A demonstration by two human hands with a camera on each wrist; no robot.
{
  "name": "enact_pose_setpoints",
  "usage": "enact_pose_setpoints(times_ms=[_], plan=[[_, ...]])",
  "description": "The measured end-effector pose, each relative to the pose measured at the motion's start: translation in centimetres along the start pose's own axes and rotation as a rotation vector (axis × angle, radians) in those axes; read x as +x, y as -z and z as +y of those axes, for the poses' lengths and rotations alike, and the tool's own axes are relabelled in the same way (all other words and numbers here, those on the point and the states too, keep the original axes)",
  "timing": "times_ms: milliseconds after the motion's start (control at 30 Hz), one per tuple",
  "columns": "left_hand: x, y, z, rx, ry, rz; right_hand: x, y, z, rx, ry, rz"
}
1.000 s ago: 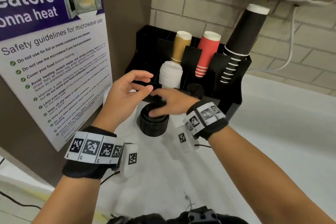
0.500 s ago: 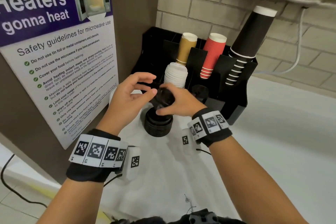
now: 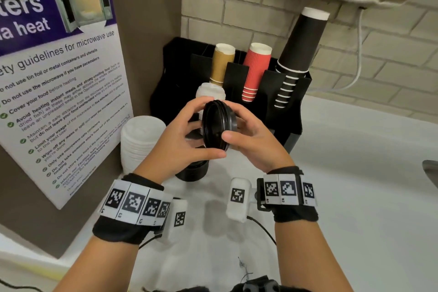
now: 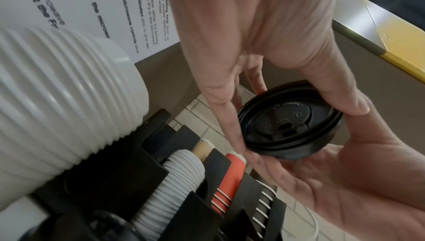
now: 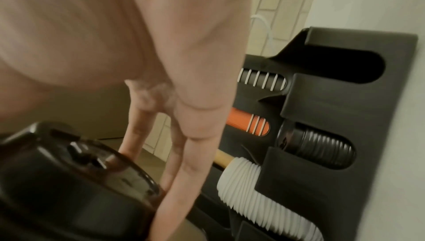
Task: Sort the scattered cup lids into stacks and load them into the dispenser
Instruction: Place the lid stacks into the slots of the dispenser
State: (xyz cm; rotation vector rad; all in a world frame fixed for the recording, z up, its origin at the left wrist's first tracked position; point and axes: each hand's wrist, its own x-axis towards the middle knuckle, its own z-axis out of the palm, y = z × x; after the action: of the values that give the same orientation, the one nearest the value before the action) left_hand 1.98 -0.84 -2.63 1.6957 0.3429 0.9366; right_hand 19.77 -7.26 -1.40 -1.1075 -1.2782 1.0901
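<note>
Both hands hold a short stack of black lids (image 3: 216, 125) tipped on edge above the counter, in front of the black dispenser (image 3: 288, 102). My left hand (image 3: 206, 129) grips its left side with thumb below and fingers over the top. My right hand (image 3: 233, 122) grips its right side. The left wrist view shows the top black lid (image 4: 289, 123) pinched at its rim. Under the hands a taller black lid stack (image 3: 193, 172) stands on the counter. A white lid stack (image 3: 139, 140) stands to the left. White lids (image 3: 209, 91) fill one dispenser slot and black lids (image 5: 322, 151) another.
Tan cups (image 3: 222, 64), red cups (image 3: 256, 71) and black cups (image 3: 301, 50) stick out of the dispenser's back slots. A poster board (image 3: 59, 92) walls the left side and a brick wall (image 3: 379, 73) the back. White counter (image 3: 355, 173) spreads to the right.
My right hand has lifted a few black lids off the counter stack and tipped them on edge. My left hand has closed in, and both hands now grip them higher up.
</note>
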Motion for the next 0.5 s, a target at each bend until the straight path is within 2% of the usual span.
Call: enact_pose_setpoints(times_ms=[500], plan=[[0.65, -0.52, -0.11, 0.041, 0.020, 0.005, -0.03, -0.12, -0.44, -0.065, 0.069, 0.044]])
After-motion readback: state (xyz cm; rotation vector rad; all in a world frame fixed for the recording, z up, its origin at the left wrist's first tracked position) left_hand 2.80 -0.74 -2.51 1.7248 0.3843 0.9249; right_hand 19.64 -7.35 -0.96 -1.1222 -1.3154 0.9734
